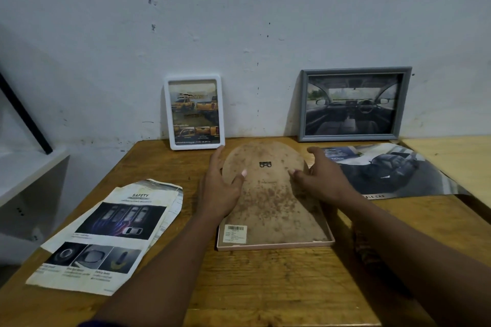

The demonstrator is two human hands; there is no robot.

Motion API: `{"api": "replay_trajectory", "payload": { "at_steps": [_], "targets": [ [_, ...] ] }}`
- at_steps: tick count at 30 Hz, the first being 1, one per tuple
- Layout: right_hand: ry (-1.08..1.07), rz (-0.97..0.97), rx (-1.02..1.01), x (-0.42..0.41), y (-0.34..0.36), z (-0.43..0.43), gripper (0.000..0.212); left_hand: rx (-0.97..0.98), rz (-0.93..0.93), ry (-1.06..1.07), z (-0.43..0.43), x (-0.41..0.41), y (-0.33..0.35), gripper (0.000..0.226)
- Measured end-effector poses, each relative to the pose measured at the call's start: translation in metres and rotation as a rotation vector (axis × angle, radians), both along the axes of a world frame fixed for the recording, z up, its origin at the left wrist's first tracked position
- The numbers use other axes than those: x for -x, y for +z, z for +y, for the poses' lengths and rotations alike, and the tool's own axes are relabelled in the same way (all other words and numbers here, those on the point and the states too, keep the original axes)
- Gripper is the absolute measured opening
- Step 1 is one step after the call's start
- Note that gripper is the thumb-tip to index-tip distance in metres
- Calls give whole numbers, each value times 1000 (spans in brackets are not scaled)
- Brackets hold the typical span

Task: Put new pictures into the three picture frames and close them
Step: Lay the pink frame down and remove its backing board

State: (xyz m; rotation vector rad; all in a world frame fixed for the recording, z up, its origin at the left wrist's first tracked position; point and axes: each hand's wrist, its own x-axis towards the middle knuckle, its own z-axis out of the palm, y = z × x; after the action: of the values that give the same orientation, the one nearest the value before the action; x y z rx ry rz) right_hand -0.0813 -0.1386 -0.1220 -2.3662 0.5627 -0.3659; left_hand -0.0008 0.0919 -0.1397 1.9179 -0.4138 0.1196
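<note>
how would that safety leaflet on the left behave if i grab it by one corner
The leaflet would probably flop and droop: it looks like thin, creased paper. It seems to be several loose sheets, since edges fan out behind the top one, so they may slide apart. Likely very light, so a push could skid it across the table.

Dim, flat light is filling the view, leaving the wall point(265, 21) looking bluish-grey and the wooden table point(265, 281) a dull brown. The forearms are casting soft shadows onto the table at the lower right, and the grey frame point(354, 105) is showing faint reflections on its glass. The wide lens is bending the table edges outward, and fine print on the leaflet point(106, 236) is blurring.
</note>
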Motion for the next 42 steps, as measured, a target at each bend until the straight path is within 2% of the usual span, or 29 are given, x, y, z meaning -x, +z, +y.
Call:
{"api": "replay_trajectory", "payload": {
  "at_steps": [5, 10, 13, 18, 24, 28, 31, 38, 42],
  "targets": [
    [-8, -217, -29, 12, 12, 23, 56, 66, -53, 10, -4, 5, 20, 75],
    [-64, -420, -194, 11, 44, 31, 39, 138, -81, -9, -13, 4, 53, 77],
    [-100, -465, -97, 15, 75, 11, 39, 99, -79, -73, -32, 3, 75, 81],
    [-148, -266, 30, 28, 104, -60, 40, -42, -9, -264, -83, 8, 74, 85],
    [-245, -56, 79, 40, 77, -126, 37, -287, 53, -469, -141, 21, 42, 91],
    [-277, 15, 57, 36, 49, -141, 38, -583, -18, -506, -162, 21, 28, 91],
    [-262, 65, 35, 30, 31, -141, 36, -700, -92, -494, -164, 16, 21, 84],
    [-136, 109, 123, 12, 15, -106, 37, -776, -173, -435, -137, -7, 23, 77],
    [-91, 252, 232, 0, 11, -86, 42, -752, -154, -407, -114, -14, 20, 79]
  ]
}}
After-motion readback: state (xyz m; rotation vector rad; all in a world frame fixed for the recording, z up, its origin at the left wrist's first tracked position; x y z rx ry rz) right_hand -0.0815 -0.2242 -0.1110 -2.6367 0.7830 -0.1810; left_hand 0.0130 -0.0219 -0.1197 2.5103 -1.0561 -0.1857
